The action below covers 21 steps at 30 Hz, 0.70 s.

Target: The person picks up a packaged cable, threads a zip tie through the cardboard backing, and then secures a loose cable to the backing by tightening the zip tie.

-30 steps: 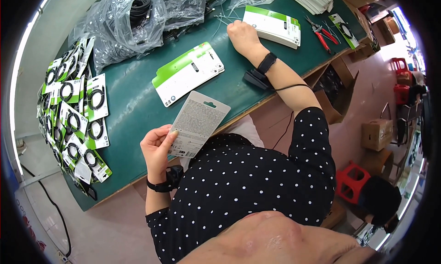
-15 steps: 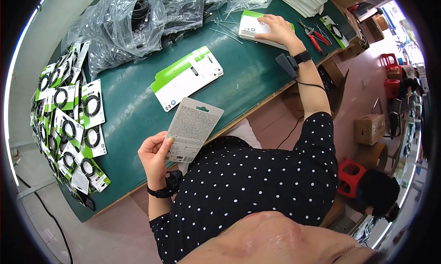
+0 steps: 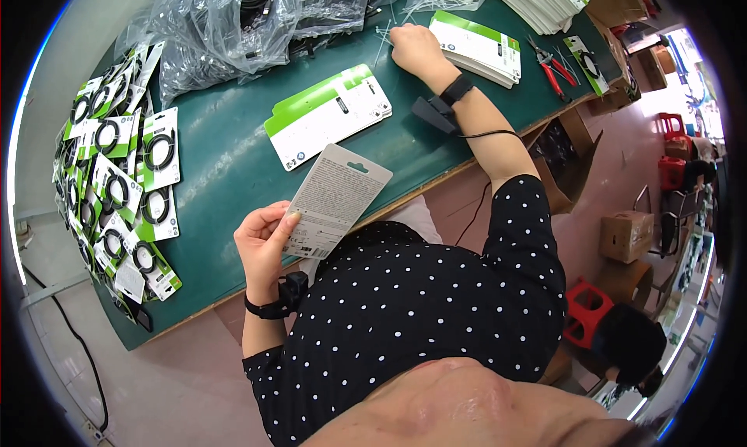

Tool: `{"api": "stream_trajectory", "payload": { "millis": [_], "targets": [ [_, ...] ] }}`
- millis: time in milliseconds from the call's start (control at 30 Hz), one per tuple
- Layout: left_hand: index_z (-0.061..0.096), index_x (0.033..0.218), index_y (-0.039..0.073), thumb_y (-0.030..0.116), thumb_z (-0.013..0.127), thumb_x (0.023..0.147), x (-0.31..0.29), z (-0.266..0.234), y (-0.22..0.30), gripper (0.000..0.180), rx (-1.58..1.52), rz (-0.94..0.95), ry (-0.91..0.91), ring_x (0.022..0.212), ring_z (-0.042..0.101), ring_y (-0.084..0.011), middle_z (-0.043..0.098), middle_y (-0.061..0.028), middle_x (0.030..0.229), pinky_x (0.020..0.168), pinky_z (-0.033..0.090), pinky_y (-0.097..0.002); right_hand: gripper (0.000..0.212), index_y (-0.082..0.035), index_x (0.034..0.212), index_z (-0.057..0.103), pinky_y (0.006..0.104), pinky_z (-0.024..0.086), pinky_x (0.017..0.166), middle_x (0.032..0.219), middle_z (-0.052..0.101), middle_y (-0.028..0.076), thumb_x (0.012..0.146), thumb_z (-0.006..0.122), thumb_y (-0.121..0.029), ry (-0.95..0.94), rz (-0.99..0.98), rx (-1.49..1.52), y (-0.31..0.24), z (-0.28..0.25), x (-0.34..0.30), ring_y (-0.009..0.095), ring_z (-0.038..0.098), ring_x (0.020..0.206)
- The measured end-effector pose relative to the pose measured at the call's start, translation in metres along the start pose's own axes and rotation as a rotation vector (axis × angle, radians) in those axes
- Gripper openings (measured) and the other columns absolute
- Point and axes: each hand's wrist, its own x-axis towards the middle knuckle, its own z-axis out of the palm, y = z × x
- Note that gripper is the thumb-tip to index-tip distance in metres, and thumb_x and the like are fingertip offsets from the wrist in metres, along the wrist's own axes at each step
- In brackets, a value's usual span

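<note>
My left hand point(image 3: 264, 241) pinches a packaging card point(image 3: 338, 202) at its lower left corner. Its pale, text-covered back with a hanger slot faces up, over the table's near edge. Across the table, my right hand point(image 3: 420, 52) has its fingers curled down at some thin white cable ties point(image 3: 384, 33). Whether a tie is between those fingers is hidden. Just right of that hand lies a stack of green and white cards point(image 3: 478, 49). More green and white cards point(image 3: 327, 116) lie overlapped in the middle of the table.
Finished cards with black coiled cables point(image 3: 117, 190) are heaped at the left. Clear plastic bags of black cables point(image 3: 226, 35) lie at the back. Red-handled pliers point(image 3: 554, 75), a carded cable point(image 3: 587, 64) and a large card stack point(image 3: 537, 3) are at the right. An open carton point(image 3: 572, 163) stands below the edge.
My right hand has left the card stack and moved left to the cable ties, its fingers now curled. My left hand still holds the card. The view has shifted slightly.
</note>
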Motion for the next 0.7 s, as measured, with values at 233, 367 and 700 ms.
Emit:
{"api": "stream_trajectory", "payload": {
  "millis": [233,367,700],
  "targets": [
    [0.063,0.095,-0.007,-0.005,0.068,0.081,0.002,-0.003,0.0,0.015,-0.012,-0.013,0.02,0.085,0.066,-0.0142,0.067,-0.0154,0.101,0.077,0.052,-0.0232,0.02,-0.004,0.092,0.068,0.0251,0.051,0.063,0.085,0.069,0.007,0.08,0.068,-0.021,-0.205,0.394,0.977,0.002,-0.036,-0.026,0.013,0.065,0.074],
    [0.063,0.095,-0.007,-0.005,0.068,0.081,0.005,-0.002,-0.003,0.015,-0.019,-0.008,0.003,0.086,0.066,-0.0145,0.067,-0.0153,0.101,0.078,0.052,-0.0235,0.024,-0.003,0.097,0.068,0.0185,0.049,0.062,0.086,0.068,0.002,0.085,0.068,-0.024,-0.202,0.528,1.304,-0.011,-0.062,-0.051,0.006,0.062,0.073],
    [0.064,0.096,-0.007,-0.005,0.069,0.08,0.011,0.004,-0.003,0.016,-0.022,0.011,0.038,0.086,0.065,-0.0135,0.068,-0.0139,0.099,0.078,0.052,-0.0237,0.016,-0.001,0.099,0.064,0.0171,0.046,0.059,0.087,0.066,0.007,0.087,0.065,-0.012,-0.079,0.35,1.558,-0.054,-0.109,-0.085,0.007,0.059,0.07]
  ]
}}
